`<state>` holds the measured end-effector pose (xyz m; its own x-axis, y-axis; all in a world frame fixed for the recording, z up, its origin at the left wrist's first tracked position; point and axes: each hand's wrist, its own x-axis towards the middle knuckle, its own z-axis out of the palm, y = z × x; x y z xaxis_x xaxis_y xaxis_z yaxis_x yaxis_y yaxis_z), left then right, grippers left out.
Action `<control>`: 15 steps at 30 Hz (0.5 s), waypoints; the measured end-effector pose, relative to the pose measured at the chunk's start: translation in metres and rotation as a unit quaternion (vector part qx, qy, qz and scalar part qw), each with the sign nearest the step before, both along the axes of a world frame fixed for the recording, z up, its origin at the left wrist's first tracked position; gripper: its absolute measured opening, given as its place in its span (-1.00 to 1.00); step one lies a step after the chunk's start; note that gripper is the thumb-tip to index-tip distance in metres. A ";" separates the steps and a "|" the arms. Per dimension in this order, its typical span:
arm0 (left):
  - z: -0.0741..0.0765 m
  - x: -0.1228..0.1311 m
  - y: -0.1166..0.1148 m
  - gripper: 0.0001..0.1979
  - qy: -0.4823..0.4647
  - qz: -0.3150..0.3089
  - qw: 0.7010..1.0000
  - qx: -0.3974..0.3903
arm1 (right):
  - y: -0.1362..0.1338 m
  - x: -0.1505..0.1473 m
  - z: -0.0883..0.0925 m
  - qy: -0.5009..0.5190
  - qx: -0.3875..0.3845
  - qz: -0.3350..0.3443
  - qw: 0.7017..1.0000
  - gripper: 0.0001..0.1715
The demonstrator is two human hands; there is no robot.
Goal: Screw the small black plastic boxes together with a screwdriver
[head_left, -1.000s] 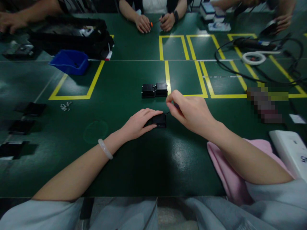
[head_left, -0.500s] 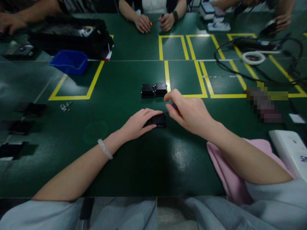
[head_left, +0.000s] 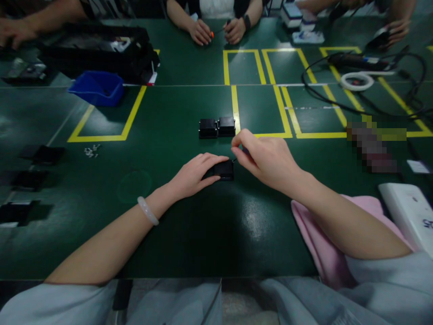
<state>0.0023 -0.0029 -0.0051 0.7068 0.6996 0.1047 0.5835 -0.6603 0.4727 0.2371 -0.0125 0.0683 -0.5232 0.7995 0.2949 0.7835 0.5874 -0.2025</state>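
Note:
A small black box lies on the green table, with my left hand closed around its left part, thumb in front and fingers behind. My right hand is at the box's right end, fingers curled around a screwdriver. Only its thin dark shaft shows, reaching the box's back right corner; the handle is hidden by my fingers. Just beyond, two more black boxes stand side by side. Several small silver screws are scattered to the left of my left hand.
Dark flat parts lie at far left. A blue bin stands before a black case. Cables and a white ring lie right. Pink cloth and a white device are near my right arm. Co-workers' hands rest opposite.
My right hand has turned slightly over the box, and the screwdriver's handle shows less than before. My left hand and the boxes stay in place.

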 end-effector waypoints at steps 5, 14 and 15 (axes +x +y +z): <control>0.000 0.000 0.000 -0.53 -0.003 -0.005 1.000 0.000 | 0.000 0.000 -0.001 0.023 0.015 0.003 1.000 -0.67; 0.000 0.000 0.000 -0.53 -0.003 -0.002 1.000 -0.008 | 0.000 -0.002 -0.001 0.021 -0.004 -0.007 1.000 -0.65; 0.000 0.000 0.000 -0.53 -0.004 -0.001 1.000 -0.009 | 0.000 -0.002 -0.001 0.027 -0.004 -0.006 1.000 -0.65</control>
